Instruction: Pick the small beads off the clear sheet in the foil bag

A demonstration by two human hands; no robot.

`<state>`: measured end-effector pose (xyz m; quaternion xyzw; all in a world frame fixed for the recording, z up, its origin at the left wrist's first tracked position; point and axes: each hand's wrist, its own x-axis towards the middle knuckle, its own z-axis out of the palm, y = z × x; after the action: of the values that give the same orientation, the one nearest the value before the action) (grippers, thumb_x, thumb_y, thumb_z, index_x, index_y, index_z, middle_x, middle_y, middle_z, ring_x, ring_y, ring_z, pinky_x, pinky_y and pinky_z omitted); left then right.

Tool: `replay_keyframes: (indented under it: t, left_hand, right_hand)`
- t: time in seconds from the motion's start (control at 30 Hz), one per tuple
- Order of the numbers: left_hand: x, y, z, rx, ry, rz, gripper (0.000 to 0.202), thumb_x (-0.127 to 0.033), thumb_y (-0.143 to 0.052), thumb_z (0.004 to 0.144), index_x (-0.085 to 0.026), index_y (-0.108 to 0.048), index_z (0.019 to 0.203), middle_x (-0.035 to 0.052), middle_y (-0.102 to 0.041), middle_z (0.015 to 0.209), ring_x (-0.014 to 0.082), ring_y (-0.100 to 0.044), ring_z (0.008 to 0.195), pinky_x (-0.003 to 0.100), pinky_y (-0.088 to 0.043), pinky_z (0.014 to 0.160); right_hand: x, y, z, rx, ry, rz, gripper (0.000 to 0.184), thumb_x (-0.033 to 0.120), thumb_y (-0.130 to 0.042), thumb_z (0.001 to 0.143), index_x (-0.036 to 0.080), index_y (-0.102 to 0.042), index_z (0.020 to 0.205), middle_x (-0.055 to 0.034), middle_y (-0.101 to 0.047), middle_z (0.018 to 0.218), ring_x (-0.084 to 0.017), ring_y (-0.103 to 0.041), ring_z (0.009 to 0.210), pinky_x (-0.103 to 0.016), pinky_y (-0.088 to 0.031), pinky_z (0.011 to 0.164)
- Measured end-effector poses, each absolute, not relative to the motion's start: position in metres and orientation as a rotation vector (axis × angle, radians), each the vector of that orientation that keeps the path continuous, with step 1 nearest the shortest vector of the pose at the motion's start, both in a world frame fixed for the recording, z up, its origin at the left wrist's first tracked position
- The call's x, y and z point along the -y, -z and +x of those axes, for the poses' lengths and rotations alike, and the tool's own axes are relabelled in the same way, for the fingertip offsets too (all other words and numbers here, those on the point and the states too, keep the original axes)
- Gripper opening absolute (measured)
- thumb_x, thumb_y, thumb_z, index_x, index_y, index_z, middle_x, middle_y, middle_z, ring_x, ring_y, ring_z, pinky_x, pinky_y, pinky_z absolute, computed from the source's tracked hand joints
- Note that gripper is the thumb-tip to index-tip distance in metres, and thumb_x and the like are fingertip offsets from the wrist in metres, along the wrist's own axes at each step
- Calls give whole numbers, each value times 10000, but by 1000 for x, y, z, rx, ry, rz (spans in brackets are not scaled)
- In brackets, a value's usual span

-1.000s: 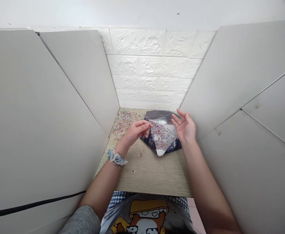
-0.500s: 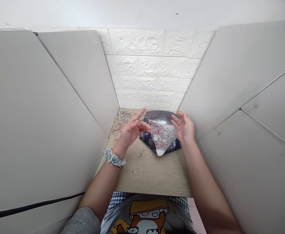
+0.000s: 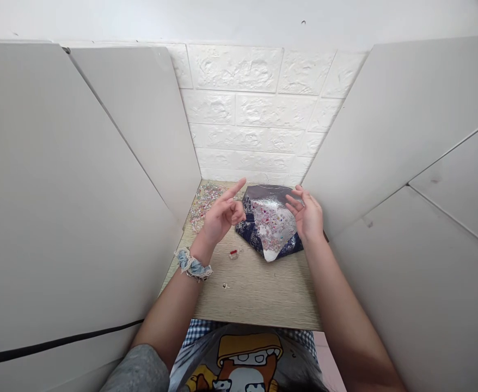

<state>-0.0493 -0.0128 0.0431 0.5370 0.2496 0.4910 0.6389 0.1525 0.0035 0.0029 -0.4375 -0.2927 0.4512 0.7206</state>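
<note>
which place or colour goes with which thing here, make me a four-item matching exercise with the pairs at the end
Column 1
1. scrunchie
2. red beads
3. bead strands
4. right hand

Column 2
A. far left corner of the table
B. by the right edge of the navy patterned bead holder
C. light blue with pale lace
D. near the holder's front left edge

Pairs: 1-C, 2-D, 3-A, 4-B

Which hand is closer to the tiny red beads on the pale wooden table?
Left. The left hand is just beyond the tiny red beads, slightly to their left; the right hand is farther off, beyond them and well to their right.
</note>
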Motion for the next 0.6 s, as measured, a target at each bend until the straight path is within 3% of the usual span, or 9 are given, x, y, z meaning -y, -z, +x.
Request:
replay_keyframes:
  t: [0.17, 0.27, 0.37, 0.47, 0.6]
  left_hand:
    - [10, -41, -48, -582, -1128, 1212, 497, -293, -393, 735, -174, -411, 1218, -75, -187, 477, 50, -197, 400, 229, -352, 522]
    - [5, -36, -46, -748, -1187, 1264, 359, -332, -401, 756, -156, -531, 1041, -72, -186, 479, 49, -174, 401, 204, -282, 452]
    - [-1, -30, -45, -1082, -1267, 1398, 296, -355, -386, 767, -146, -586, 832, -51, -278, 479, 63, -250, 427, 205, -260, 445]
    - [-5, -22, -45, -1394, -1243, 1660, 273, -333, -391, 764, -160, -597, 720, -6, -463, 571, 106, -416, 566, 232, -339, 565]
    - [-9, -13, -44, -1565, -1139, 1954, 215, -278, -413, 754, -178, -602, 726, 32, -543, 779, 148, -482, 757, 279, -362, 733]
  right_hand:
    - [-4, -1, 150, 703, -996, -1006, 247, 415, -546, 715, 203, -590, 834, -13, -610, 924, -121, -592, 781, -250, -470, 691]
    - [-3, -1, 146, 856, -988, -1099, 296, 458, -533, 711, 188, -604, 809, -27, -617, 903, -125, -593, 731, -254, -460, 677]
    - [2, -2, 141, 1137, -910, -1251, 371, 501, -444, 753, 172, -614, 758, -29, -620, 707, -140, -572, 615, -267, -435, 617]
    - [8, -5, 135, 1453, -674, -1420, 403, 494, -372, 793, 181, -615, 719, 8, -516, 496, -143, -497, 525, -254, -363, 533]
    - [14, -8, 129, 1768, -421, -1500, 399, 440, -348, 821, 183, -558, 599, 11, -458, 484, -134, -419, 512, -248, -270, 493]
